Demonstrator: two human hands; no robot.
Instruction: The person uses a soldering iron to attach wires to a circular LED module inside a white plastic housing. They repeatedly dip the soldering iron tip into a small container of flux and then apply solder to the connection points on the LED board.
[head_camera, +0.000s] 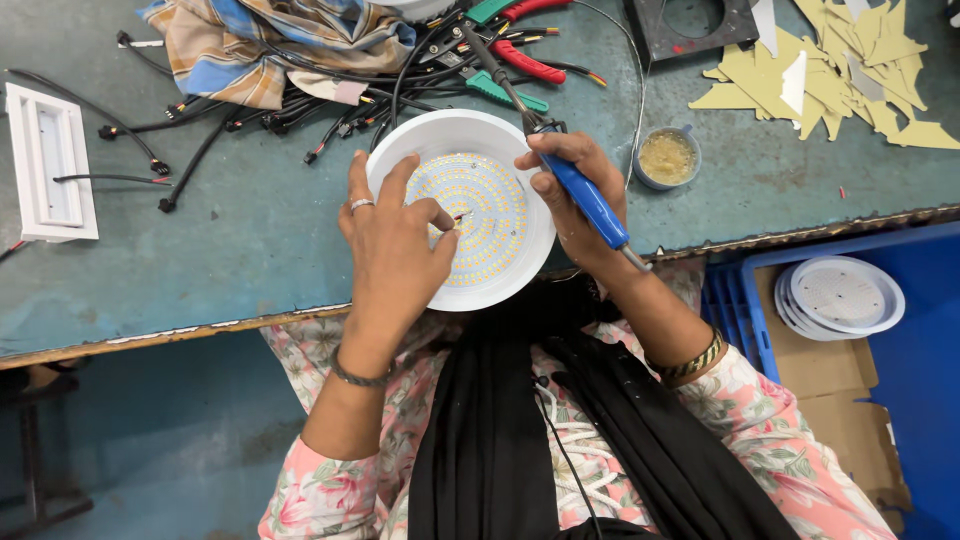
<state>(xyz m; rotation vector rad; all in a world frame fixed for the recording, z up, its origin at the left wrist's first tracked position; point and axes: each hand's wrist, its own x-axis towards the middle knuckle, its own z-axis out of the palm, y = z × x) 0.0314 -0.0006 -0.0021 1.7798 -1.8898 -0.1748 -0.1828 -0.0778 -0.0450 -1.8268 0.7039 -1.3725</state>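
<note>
I see the lamp (470, 205) – a round white disc of tiny yellow dots – sitting at the tabletop's (250, 240) near edge. My left hand (395, 245) rests on it, thumb and forefinger pinched on a small wire end. My right hand (570, 195) is closed round a blue-handled iron (585, 200), tip pointing toward the far edge – a flux pot (667, 157) just beside
</note>
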